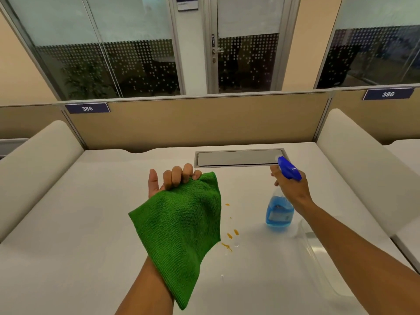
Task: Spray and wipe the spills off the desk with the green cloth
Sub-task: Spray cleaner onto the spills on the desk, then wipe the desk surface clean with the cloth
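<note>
Green cloth [179, 226] hanging beside spills [230, 237]

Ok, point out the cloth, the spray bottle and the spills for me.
cloth [179, 226], head view, middle of the hanging green fabric.
spray bottle [279, 212], head view, the blue-filled body below the hand.
spills [229, 235], head view, one orange drop on the desk beside the cloth.

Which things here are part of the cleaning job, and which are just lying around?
Job: green cloth in the left hand; spray bottle in the right hand; orange spills; desk.
Lying about: clear plastic tray; cable hatch.
</note>
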